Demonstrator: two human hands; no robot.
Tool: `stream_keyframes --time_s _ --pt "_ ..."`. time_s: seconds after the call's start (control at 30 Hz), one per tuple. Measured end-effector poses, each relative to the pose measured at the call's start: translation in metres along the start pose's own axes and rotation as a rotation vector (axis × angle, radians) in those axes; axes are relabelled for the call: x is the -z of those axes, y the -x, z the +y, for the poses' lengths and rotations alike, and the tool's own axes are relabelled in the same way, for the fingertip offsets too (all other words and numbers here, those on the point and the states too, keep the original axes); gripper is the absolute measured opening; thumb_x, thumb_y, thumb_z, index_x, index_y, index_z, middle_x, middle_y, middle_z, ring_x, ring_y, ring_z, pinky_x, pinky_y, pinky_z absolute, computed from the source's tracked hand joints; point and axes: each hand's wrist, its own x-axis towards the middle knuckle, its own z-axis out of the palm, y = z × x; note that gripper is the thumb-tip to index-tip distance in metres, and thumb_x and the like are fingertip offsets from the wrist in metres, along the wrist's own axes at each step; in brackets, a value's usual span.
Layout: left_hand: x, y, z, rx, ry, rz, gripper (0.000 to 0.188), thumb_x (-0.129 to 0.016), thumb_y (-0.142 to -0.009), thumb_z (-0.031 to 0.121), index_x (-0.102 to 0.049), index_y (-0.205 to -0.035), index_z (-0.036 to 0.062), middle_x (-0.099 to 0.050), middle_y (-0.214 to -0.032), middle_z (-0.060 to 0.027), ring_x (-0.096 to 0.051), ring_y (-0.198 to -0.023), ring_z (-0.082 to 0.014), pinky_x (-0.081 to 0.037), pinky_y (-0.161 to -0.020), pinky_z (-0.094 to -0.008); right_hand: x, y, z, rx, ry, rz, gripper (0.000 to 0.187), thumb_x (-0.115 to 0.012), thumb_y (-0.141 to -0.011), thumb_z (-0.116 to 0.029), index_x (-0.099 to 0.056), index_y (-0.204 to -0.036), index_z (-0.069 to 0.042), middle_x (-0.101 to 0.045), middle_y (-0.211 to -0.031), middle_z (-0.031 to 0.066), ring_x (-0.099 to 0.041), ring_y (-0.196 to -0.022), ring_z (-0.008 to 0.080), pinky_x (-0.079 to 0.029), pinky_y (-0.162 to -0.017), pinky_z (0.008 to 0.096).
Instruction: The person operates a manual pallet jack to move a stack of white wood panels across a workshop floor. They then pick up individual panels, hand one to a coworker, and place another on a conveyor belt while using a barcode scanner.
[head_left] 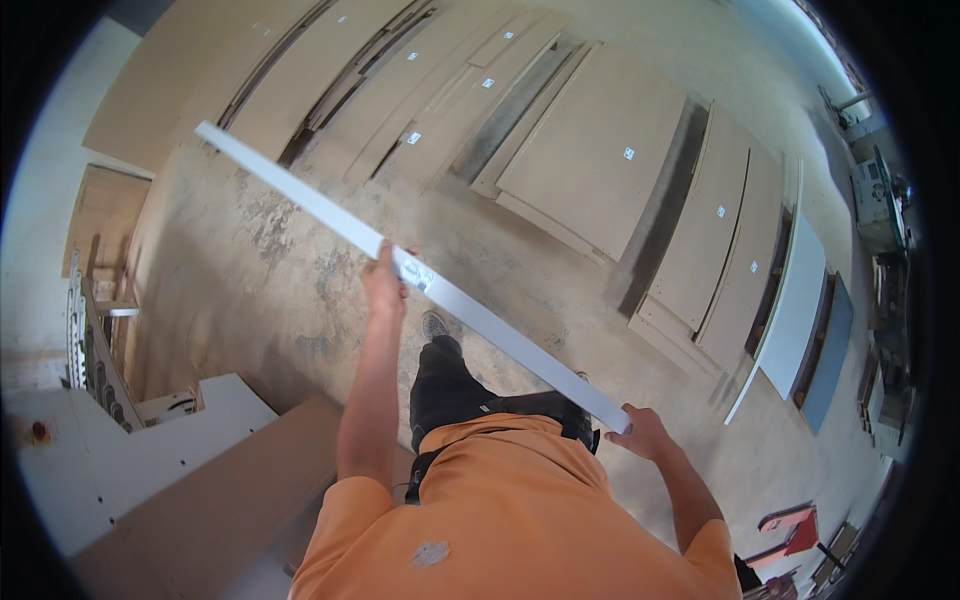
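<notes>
A long, narrow white board (490, 323) runs slantwise in front of my body, from the far left down to the near right, held off the floor. My left hand (385, 280) is closed around it near its middle, beside a printed label (415, 272) stuck on its face. At the near right end, my right hand (645, 434) grips the board's tip. The fingers of both hands are partly hidden behind the board.
Stacks of brown panels (600, 140) with small labels lie in rows ahead. White panels (795, 305) and a blue-grey panel (828, 352) lie at the right. A white machine (90, 470) stands at the left, a red pallet jack (800, 530) at the lower right.
</notes>
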Motion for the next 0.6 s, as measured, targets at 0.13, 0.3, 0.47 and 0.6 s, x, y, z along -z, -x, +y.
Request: stream_keyframes --time_s 0.13,0.3,0.47,0.6 --pt "-0.040 -0.041 -0.018 0.260 -0.153 -0.261 0.038 -0.055 -0.100 0.038 -0.060 -0.094 0.0011 -0.075 -0.084 -0.0136 -0.039 -0.039 -0.0099 -0.029 -0.034 -0.0268 -0.019 -0.019 -0.128 -0.035 -0.069 0.073 0.054 -0.079 -0.077 -0.039 -0.059 -0.110 -0.001 -0.070 -0.086 0.0236 -0.069 -0.083 0.0426 -0.054 -0.075 0.0482" --pt "-0.050 -0.034 -0.015 0.198 -0.409 -0.626 0.037 -0.060 -0.096 0.034 -0.068 -0.090 -0.0013 -0.074 -0.079 -0.0132 -0.052 -0.048 -0.0136 -0.039 -0.041 -0.0310 -0.016 -0.064 -0.218 -0.074 -0.189 0.297 0.052 -0.076 -0.078 -0.033 -0.057 -0.109 0.004 -0.069 -0.084 0.0270 -0.068 -0.083 0.0446 -0.054 -0.075 0.0498" --pt "0.033 -0.078 -0.010 0.376 -0.516 -0.657 0.031 -0.063 -0.094 0.032 -0.070 -0.091 0.0017 -0.075 -0.081 -0.0087 -0.051 -0.050 -0.0101 -0.040 -0.045 -0.0297 0.003 -0.183 -0.264 -0.127 -0.203 0.439 0.049 -0.072 -0.077 -0.030 -0.058 -0.108 0.006 -0.069 -0.089 0.0297 -0.068 -0.089 0.0456 -0.054 -0.079 0.0519" --pt "0.168 -0.147 0.021 0.283 -0.528 -0.270 0.027 -0.064 -0.091 0.023 -0.063 -0.081 -0.0023 -0.072 -0.076 -0.0143 -0.054 -0.053 -0.0142 -0.044 -0.053 -0.0290 0.011 -0.332 -0.344 -0.246 -0.345 0.475 0.054 -0.072 -0.075 -0.031 -0.058 -0.113 0.005 -0.069 -0.099 0.0296 -0.068 -0.097 0.0444 -0.054 -0.086 0.0517"
